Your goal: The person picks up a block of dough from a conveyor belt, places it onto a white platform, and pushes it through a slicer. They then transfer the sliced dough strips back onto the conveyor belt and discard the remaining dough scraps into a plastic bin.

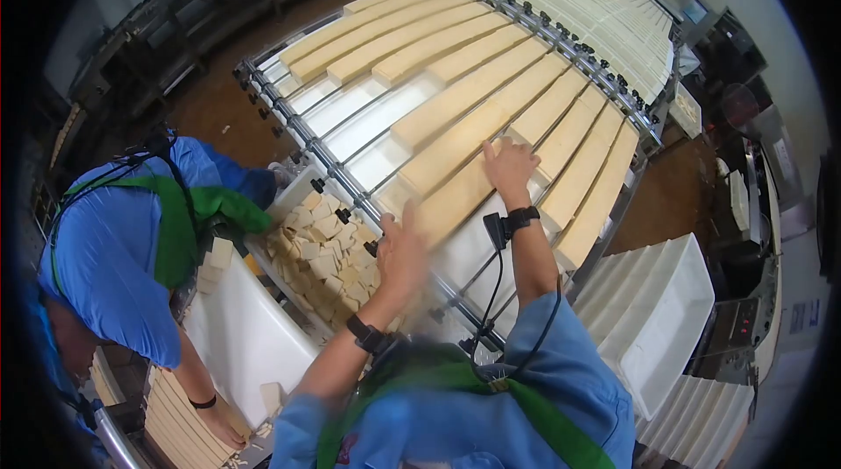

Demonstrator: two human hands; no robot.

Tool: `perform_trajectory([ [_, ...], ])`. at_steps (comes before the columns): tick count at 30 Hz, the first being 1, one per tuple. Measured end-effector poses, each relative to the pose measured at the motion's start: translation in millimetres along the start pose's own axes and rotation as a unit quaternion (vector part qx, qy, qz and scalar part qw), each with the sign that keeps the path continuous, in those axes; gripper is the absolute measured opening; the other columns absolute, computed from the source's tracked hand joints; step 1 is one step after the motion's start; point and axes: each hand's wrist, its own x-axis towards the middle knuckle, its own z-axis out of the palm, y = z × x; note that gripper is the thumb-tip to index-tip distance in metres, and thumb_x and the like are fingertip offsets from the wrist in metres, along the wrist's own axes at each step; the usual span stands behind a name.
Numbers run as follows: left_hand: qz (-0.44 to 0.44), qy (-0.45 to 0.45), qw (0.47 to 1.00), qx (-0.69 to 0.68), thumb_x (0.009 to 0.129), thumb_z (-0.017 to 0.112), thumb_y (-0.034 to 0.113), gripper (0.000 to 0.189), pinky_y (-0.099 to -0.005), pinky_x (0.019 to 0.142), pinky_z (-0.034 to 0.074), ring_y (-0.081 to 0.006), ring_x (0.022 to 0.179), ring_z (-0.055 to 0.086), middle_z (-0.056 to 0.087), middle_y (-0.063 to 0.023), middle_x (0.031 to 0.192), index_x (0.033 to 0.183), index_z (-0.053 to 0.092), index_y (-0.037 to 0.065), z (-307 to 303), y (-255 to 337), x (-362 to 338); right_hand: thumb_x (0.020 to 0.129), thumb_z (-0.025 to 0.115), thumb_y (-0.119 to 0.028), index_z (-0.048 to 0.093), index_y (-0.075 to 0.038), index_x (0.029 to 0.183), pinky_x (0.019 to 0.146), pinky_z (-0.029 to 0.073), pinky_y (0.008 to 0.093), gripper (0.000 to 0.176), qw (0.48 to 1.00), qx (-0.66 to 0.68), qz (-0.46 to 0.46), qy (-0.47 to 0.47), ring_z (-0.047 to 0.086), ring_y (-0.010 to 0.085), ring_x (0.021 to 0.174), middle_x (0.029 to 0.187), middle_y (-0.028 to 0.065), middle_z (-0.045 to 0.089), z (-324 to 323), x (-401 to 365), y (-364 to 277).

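Observation:
Long pale-yellow bars (486, 123) lie side by side on a white slatted table with metal rods. My right hand (511, 171) is over the far part of one bar (455, 206), its fingers bent across the top. At that bar's near end is my left hand (403, 252), blurred by motion, fingers partly raised; its grip does not show clearly. Ahead of my right hand, another bar (552, 110) shows its cut end. Dark bands circle both my wrists, and a small black device with a cable hangs at the right one.
A crate of cut pale pieces (324, 250) stands left of the table. Beyond it, a co-worker in blue (114, 241) reaches down over thin strips (180, 416) beside a white tub (250, 329). Stacked white trays (666, 320) are at my right. Black knobs line the rail (561, 27).

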Motion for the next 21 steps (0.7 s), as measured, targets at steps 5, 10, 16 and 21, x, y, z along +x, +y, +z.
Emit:
perform_trajectory([
  [5, -0.001, 0.033, 0.996, -0.079, 0.098, 0.068, 0.012, 0.081, -0.0559, 0.100, 0.048, -0.0489, 0.122, 0.056, 0.039, -0.0276, 0.141, 0.164, 0.022, 0.012, 40, 4, 24, 0.099, 0.064, -0.049, 0.064, -0.001, 0.133, 0.106, 0.035, 0.0622, 0.058, 0.994, -0.032, -0.005, 0.105, 0.049, 0.0388, 0.135, 0.133, 0.0252, 0.063, -8, -36, -3],
  [10, -0.080, 0.068, 0.982, -0.158, 0.093, 0.071, 0.006, 0.087, -0.0527, 0.102, 0.048, -0.0460, 0.123, 0.055, 0.041, -0.0260, 0.139, 0.165, 0.023, 0.015, 35, 12, 21, 0.098, 0.066, -0.048, 0.052, -0.006, 0.152, 0.114, 0.027, 0.0703, 0.070, 0.971, 0.099, -0.199, 0.085, 0.036, 0.0456, 0.149, 0.159, 0.0293, 0.041, 24, -114, -21],
  [16, -0.012, 0.085, 0.983, -0.165, 0.086, 0.065, -0.004, 0.092, -0.0492, 0.100, 0.051, -0.0448, 0.116, 0.060, 0.044, -0.0222, 0.134, 0.166, 0.026, 0.019, 52, -32, 32, 0.101, 0.064, -0.049, 0.040, -0.009, 0.162, 0.119, 0.017, 0.0735, 0.077, 0.946, 0.173, -0.270, -0.053, 0.024, 0.0497, 0.156, 0.166, 0.0316, 0.031, 1, -159, -40],
  [21, -0.056, 0.048, 0.986, -0.152, 0.087, 0.073, 0.005, 0.099, -0.0500, 0.101, 0.051, -0.0485, 0.117, 0.060, 0.048, -0.0299, 0.131, 0.167, 0.014, 0.012, 42, -23, 36, 0.102, 0.062, -0.047, 0.039, -0.009, 0.162, 0.118, 0.019, 0.0722, 0.075, 0.955, 0.101, -0.264, -0.086, 0.026, 0.0492, 0.155, 0.167, 0.0307, 0.030, 14, -152, -43],
])
